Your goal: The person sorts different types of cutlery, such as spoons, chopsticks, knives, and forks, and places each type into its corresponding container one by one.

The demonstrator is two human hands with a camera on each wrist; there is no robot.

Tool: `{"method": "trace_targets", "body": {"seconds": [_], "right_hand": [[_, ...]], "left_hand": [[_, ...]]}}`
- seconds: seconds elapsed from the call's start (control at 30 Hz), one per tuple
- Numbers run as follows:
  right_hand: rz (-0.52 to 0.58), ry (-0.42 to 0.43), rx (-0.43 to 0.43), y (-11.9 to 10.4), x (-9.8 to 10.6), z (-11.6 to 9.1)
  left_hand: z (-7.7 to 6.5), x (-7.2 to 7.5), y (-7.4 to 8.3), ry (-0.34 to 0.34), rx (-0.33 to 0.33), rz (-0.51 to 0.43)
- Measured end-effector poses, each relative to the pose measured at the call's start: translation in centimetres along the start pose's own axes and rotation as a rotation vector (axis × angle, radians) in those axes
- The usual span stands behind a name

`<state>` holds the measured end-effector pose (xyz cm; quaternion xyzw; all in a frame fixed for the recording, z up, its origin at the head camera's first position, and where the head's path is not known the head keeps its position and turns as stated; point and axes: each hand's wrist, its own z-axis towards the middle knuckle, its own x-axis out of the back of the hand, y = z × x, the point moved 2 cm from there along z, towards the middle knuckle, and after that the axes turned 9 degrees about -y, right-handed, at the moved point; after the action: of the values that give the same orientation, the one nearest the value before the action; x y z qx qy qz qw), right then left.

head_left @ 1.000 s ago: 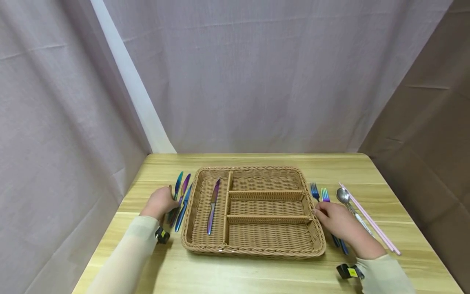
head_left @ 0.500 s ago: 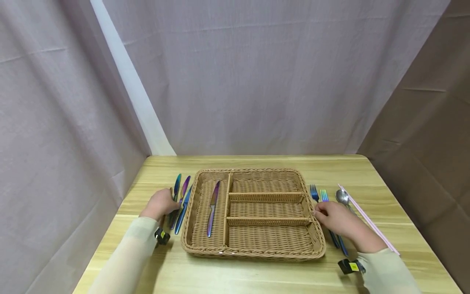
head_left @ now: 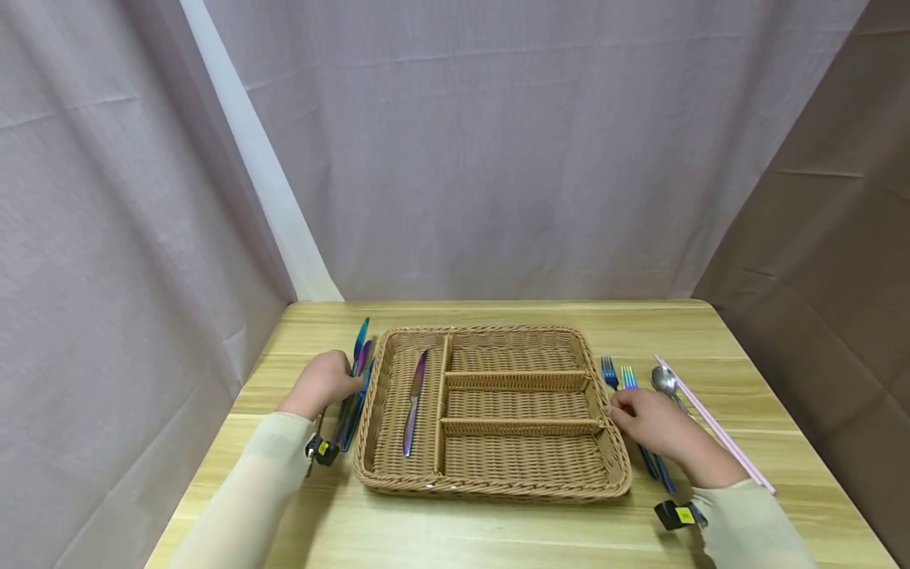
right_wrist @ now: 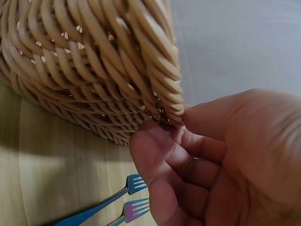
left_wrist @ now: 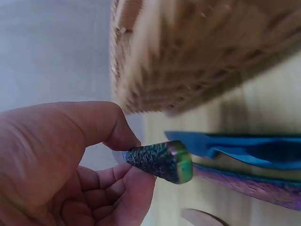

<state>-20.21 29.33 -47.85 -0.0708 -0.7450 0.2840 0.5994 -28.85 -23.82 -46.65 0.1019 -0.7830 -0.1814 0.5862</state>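
Note:
My left hand (head_left: pixel 323 383) pinches a table knife with a teal blade (head_left: pixel 361 336), its dark green handle (left_wrist: pixel 157 162) between thumb and fingers. The knife is raised over the table at the wicker basket's left side. Beneath it lie a purple knife (left_wrist: pixel 249 183) and a blue knife (left_wrist: pixel 244 147). Something thin and brown, partly hidden, lies beside my left wrist. On the right, my right hand (head_left: pixel 654 423) grips the rim of the divided wicker basket (head_left: pixel 526 491), thumb on one side and fingers on the other. One purplish knife (head_left: pixel 414 403) lies in the basket's long left compartment.
Right of the basket lie a blue fork (head_left: pixel 609 371) and a rainbow-coloured fork (head_left: pixel 629 378), partly under my right hand. Farther right are a spoon (head_left: pixel 664 381) and pink chopsticks (head_left: pixel 718 427). A curtain (head_left: pixel 512 158) hangs behind the wooden table (head_left: pixel 498 537).
My left hand has lifted the teal knife off the table and moved slightly right and away, towards the basket. The right hand stays on the rim.

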Motion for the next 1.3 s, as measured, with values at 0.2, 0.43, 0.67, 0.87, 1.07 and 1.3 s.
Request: {"method": "trace_targets", "body": {"seconds": [0.2,0.43,0.67,0.87,1.07,1.3], "right_hand": [[-0.01,0.009,0.013,-0.1,0.0,0.0],[-0.014,0.009,0.011,0.0,-0.1,0.0],[-0.001,0.003,0.008,0.1,-0.2,0.0],[-0.014,0.018,0.009,0.0,-0.2,-0.1],[-0.009,0.027,0.018,-0.1,-0.2,-0.2],[-0.012,0.023,0.006,-0.2,0.0,-0.2]], "left_hand": [[-0.5,1.1,1.8,0.012,-0.03,-0.002],[-1.1,1.5,4.2,0.0,-0.059,0.032],[-1.5,1.0,5.8,-0.006,-0.09,0.027],[-1.5,0.1,6.8,-0.022,-0.104,0.022],[-1.9,-0.7,7.9,-0.019,-0.12,0.006],[-2.0,-1.8,8.2,-0.046,-0.121,0.003]]}}
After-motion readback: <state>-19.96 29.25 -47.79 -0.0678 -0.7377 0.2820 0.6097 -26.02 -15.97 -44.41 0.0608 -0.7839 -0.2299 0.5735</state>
